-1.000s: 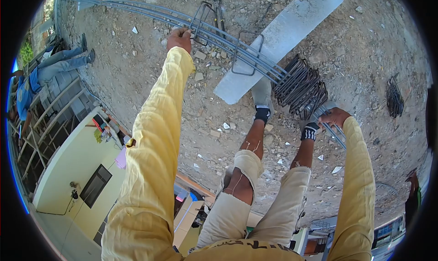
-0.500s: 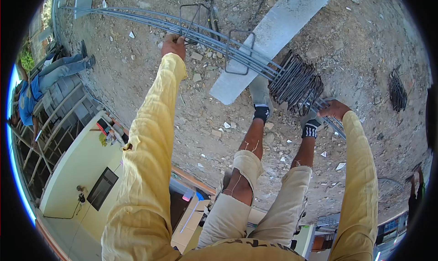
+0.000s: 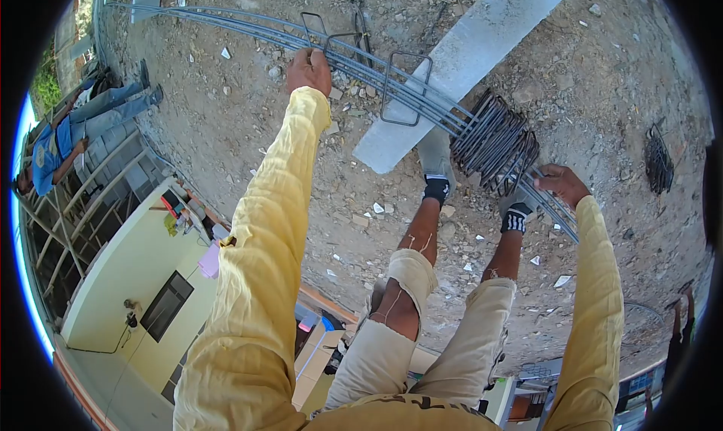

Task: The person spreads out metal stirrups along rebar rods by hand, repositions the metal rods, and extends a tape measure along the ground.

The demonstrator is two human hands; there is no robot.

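My left hand (image 3: pixel 309 71) is closed at the long steel bars (image 3: pixel 263 32), beside a tilted rectangular wire stirrup (image 3: pixel 325 33); its fingertips are hidden, so its exact grip is unclear. Another stirrup (image 3: pixel 405 89) hangs around the bars over a grey board. Many dark stirrups (image 3: pixel 493 141) are bunched around the bars near my feet. My right hand (image 3: pixel 561 184) is by the bar ends just past this bunch, fingers partly spread, thumb and fingertips close to the bars.
A long grey board (image 3: pixel 463 69) lies under the bars on rubble-strewn ground. A pliers-like tool (image 3: pixel 363 35) is beyond the bars. More bent wire pieces (image 3: pixel 659 160) lie at the right. A person in blue (image 3: pixel 51 156) is at the far left, near wooden poles and a pale building (image 3: pixel 132 280).
The stirrup beside my left hand has tipped over. My left hand has turned, its back now showing. My right hand's fingers have loosened from the bars. The person in blue has moved an arm.
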